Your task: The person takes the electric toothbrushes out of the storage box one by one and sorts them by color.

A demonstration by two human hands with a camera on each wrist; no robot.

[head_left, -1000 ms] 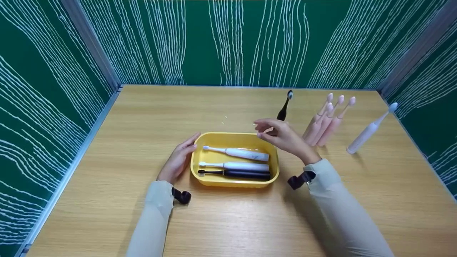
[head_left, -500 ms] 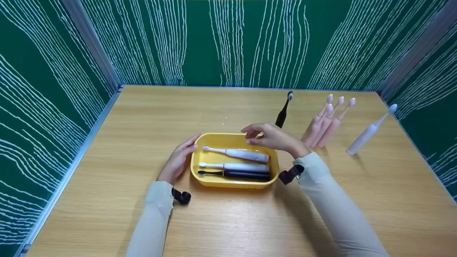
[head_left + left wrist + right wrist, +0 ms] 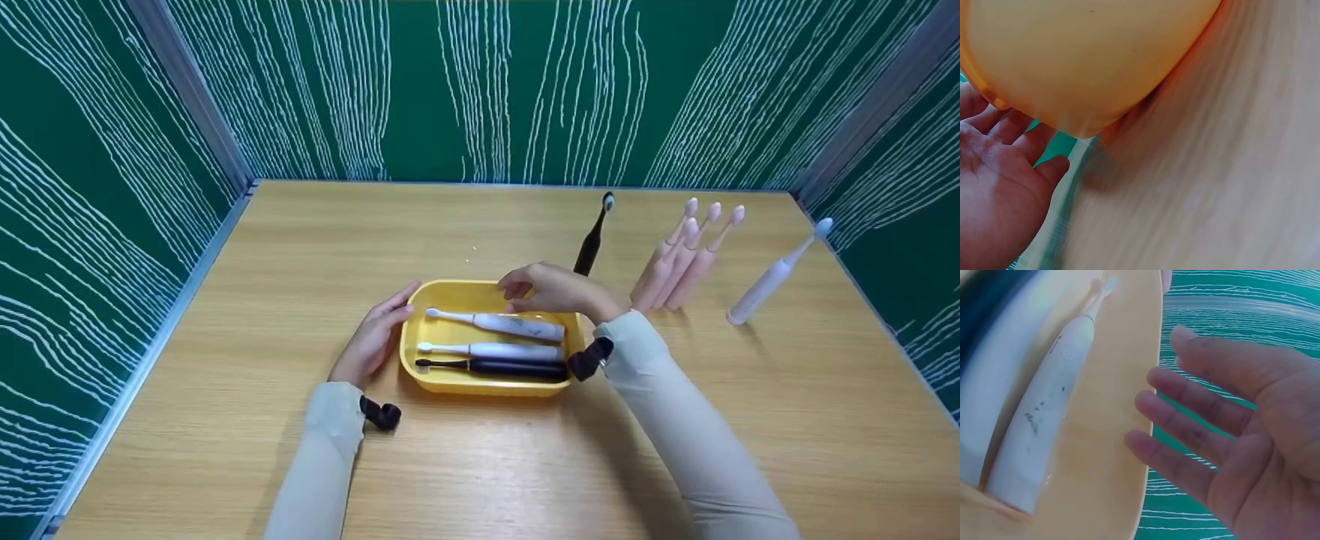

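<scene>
Left hand (image 3: 377,330): fingers extended and relaxed, laid against the left end of the tray; its wrist view is blurred, so the exact contact is hard to judge. Right hand (image 3: 553,291): empty, fingers apart and slightly bent, at the far right part of the tray rim.

Yellow tray (image 3: 487,388): one, rounded corners, on the wooden table (image 3: 450,480), between the hands. Contents, all lying flat, heads to the left: black toothbrush (image 3: 521,368), nearest; plain white toothbrush (image 3: 517,350), just beside it; marked white toothbrush (image 3: 517,325), dark marks on its handle, nearest the right hand.

Pale toothbrush (image 3: 763,291): upright, well to the right. Pink toothbrushes (image 3: 694,274): four, upright, clustered. Upright black toothbrush (image 3: 590,249): beyond the right hand, base hidden.

Green wall (image 3: 412,90): white wavy lines, behind the table.
</scene>
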